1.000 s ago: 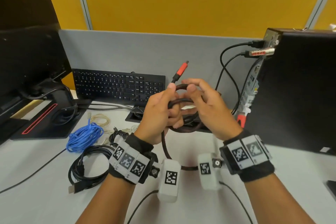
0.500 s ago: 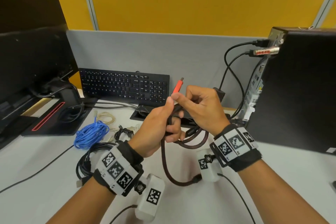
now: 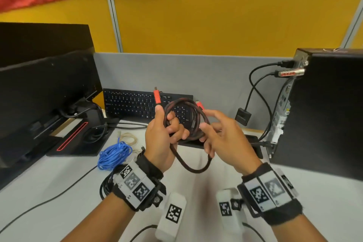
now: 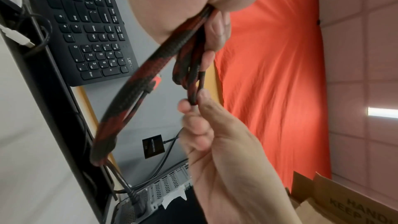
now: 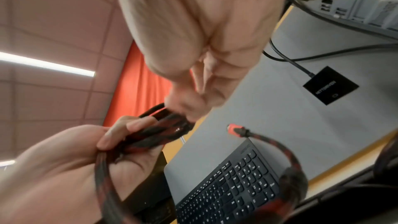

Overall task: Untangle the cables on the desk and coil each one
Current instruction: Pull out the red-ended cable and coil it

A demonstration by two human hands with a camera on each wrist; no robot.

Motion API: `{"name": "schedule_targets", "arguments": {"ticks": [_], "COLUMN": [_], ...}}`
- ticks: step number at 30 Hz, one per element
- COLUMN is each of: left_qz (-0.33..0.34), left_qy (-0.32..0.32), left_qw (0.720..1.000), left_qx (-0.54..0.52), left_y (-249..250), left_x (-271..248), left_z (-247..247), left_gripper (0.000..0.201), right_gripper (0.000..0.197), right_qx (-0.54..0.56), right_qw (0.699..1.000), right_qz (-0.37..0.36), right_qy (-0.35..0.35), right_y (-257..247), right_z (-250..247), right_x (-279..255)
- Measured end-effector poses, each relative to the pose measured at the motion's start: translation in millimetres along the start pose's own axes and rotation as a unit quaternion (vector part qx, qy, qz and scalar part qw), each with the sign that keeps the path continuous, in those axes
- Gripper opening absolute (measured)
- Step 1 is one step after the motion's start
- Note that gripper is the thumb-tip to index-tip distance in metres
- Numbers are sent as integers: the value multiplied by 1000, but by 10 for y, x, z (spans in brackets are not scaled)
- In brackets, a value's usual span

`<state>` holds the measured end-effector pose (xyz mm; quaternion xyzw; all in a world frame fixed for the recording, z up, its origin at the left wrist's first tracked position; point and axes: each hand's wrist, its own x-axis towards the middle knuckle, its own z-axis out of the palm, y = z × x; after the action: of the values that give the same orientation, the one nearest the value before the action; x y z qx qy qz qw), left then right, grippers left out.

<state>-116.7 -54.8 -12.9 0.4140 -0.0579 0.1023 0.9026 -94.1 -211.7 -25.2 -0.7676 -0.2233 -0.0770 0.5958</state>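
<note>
Yellow partition panels rise behind the pale tabletop [image 3: 196, 173] in your head view. You hold the red-and-black braided cable [image 3: 183, 122] above it, between the keyboard [image 3: 137, 104] on the far side and your wrists. Several loops are gathered; one slack loop hangs lower. Your left hand [image 3: 161, 139] curls round the bundle, an orange-red plug [image 3: 157, 97] standing above its thumb. Your right hand [image 3: 222, 139] touches the coil's right side. A blue cable coil [image 3: 115, 154] lies near left.

Your left wrist view shows the woven red and black bands clearly, with right fingertips [image 4: 202, 96] pinching one strand.

Your right wrist view shows left fingers [image 5: 129, 129] wrapped round the strands, and another red plug [image 5: 235, 129] free.
</note>
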Motion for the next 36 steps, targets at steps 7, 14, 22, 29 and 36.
{"name": "schedule_targets", "arguments": {"ticks": [7, 14, 22, 29, 36], "left_qz": [-69, -107, -141, -54, -99], "left_qy": [-45, -82, -116, -77, -96], "left_qw": [997, 990, 982, 994, 989], "left_qx": [-11, 37, 47, 52, 44], "left_y": [31, 143, 200, 249, 210], "left_x": [-93, -178, -283, -300, -356], "left_z": [4, -10, 72, 237, 183], "left_gripper": [48, 46, 46, 49, 42], "right_gripper": [33, 30, 26, 44, 46], "right_qx": [-36, -155, -258, -99, 60], "right_qw": [994, 970, 931, 972, 992], "right_qz": [-43, -165, -258, -120, -92], "right_qy": [99, 86, -3, 176, 58], "right_y": [-24, -164, -380, -261, -190], "right_z": [-21, -188, -366, -190, -256], "right_x": [-12, -49, 6, -188, -297]}}
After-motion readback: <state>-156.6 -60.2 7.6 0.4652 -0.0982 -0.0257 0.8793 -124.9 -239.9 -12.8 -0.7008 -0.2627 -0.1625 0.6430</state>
